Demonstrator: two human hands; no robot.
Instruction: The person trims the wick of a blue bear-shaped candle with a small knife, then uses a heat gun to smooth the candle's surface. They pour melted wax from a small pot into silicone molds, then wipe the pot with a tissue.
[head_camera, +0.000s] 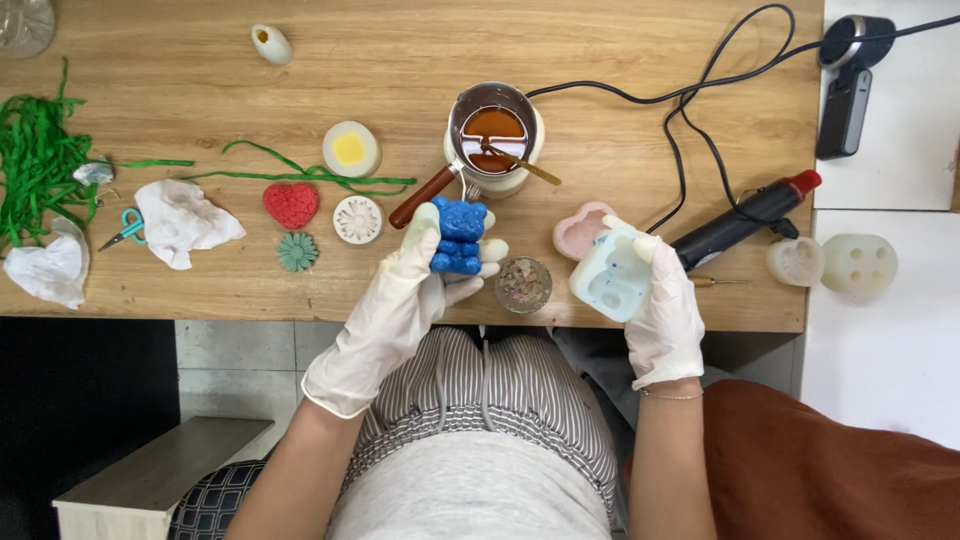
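Both the left hand (420, 280) and the right hand (662, 310) wear thin, white, wrinkled disposable gloves reaching just past the wrists. A fine bracelet circles the right wrist. The person wears a light grey top over striped grey-and-white trousers.

A single head-worn camera looks almost straight down from above the seated person, close enough that the lap and both forearms fill the lower frame. The wooden table (620, 60) spans the upper half, its near edge crossing mid-frame; a white surface (900, 330) shows at right, and floor tiles at lower left.
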